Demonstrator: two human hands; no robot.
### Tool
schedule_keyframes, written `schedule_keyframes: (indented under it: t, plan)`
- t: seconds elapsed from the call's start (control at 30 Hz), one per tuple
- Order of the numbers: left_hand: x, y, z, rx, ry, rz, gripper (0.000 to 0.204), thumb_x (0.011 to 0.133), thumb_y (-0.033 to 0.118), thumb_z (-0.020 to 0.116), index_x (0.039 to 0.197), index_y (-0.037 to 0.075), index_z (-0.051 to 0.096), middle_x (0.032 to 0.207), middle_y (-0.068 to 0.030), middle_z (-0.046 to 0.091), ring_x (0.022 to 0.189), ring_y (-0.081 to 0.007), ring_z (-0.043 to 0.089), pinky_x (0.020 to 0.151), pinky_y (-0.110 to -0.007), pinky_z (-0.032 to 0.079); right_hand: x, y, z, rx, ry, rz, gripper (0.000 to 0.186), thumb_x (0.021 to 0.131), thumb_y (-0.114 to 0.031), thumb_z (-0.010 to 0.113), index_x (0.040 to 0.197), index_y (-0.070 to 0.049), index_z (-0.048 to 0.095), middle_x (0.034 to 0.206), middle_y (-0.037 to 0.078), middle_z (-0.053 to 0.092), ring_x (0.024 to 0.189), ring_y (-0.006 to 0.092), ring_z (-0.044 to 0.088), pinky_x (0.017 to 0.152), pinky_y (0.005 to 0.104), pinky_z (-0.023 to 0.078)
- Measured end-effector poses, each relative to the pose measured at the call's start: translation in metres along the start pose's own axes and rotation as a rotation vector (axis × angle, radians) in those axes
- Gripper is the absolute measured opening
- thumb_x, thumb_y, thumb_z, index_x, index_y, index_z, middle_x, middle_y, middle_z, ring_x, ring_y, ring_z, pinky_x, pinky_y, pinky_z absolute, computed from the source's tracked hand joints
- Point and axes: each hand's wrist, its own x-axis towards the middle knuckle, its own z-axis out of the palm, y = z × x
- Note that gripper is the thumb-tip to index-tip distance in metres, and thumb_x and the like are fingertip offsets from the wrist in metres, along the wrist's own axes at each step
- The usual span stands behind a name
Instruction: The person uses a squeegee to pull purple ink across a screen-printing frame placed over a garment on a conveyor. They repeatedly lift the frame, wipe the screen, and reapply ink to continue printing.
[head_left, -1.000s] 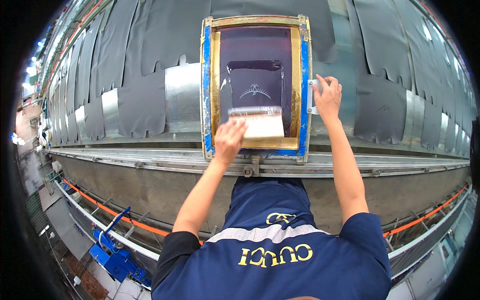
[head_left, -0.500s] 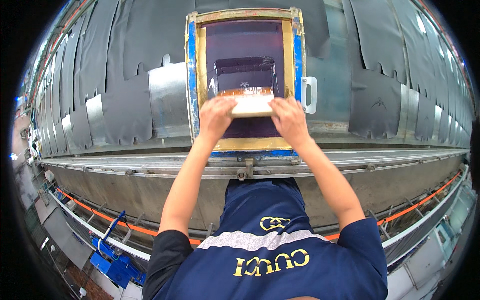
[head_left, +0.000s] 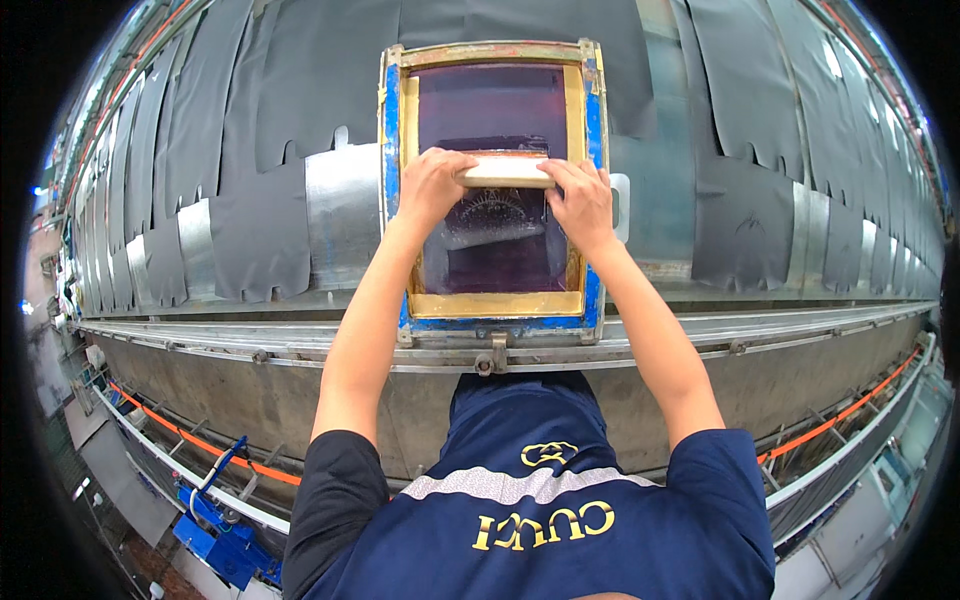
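The squeegee (head_left: 508,171) sits over the purple mesh (head_left: 490,100) of a screen-printing frame (head_left: 490,54), its long axis running side to side between the left hand (head_left: 434,188) and right hand (head_left: 583,202), neither nearer. Fingers clamp its opposite ends; blade contact is hard to make out.

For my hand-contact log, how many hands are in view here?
2: the left hand grips the left end of the pale bar, the right hand its right end. I see no others.
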Motion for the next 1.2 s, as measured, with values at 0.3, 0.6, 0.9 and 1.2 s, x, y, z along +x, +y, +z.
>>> schedule_keyframes:
  t: [0.3, 0.6, 0.9, 1.2]
  plan:
    - [-0.137, 0.05, 0.001, -0.037, -0.049, -0.013, 0.033, 0.072, -0.003, 0.069, 0.1, 0.014, 0.075, 0.107, -0.0016, 0.075, 0.107, -0.0226, 0.068, 0.09, -0.038, 0.051, -0.113, -0.027, -0.033, 0.236, -0.15, -0.051, 0.042, 0.08, -0.02, 0.08, 0.119, -0.009, 0.069, 0.12, 0.009, 0.069, 0.105, 0.026, 0.061, 0.093, 0.0442, 0.046]
    - [-0.149, 0.06, 0.001, 0.0, -0.012, 0.031, 0.04, 0.072, 0.0, 0.072, 0.111, 0.01, 0.072, 0.122, -0.0047, 0.071, 0.121, -0.0263, 0.062, 0.102, -0.041, 0.049, -0.033, 0.098, 0.006, 0.37, 0.112, 0.665, 0.031, 0.096, -0.032, 0.067, 0.116, -0.007, 0.07, 0.08, 0.012, 0.069, 0.073, 0.0263, 0.065, 0.074, 0.0408, 0.053]
    - [-0.198, 0.031, -0.046, -0.055, 0.096, 0.002, 0.047, 0.071, -0.001, 0.074, 0.117, 0.011, 0.07, 0.127, -0.0049, 0.069, 0.124, -0.0267, 0.061, 0.105, -0.042, 0.048, 0.012, -0.005, -0.009, 0.327, 0.356, 0.584, 0.025, 0.1, -0.03, 0.061, 0.108, -0.009, 0.073, 0.088, 0.014, 0.074, 0.081, 0.0238, 0.072, 0.074, 0.0378, 0.053]
    - [-0.278, -0.173, -0.193, 0.002, 0.049, -0.061, 0.056, 0.064, -0.004, 0.078, 0.117, 0.012, 0.071, 0.126, -0.0035, 0.071, 0.123, -0.0263, 0.062, 0.104, -0.041, 0.047, 0.05, -0.226, 0.151, 0.502, 0.389, 0.539, 0.025, 0.101, -0.029, 0.061, 0.106, -0.008, 0.071, 0.08, 0.012, 0.071, 0.072, 0.0216, 0.067, 0.071, 0.0362, 0.052]
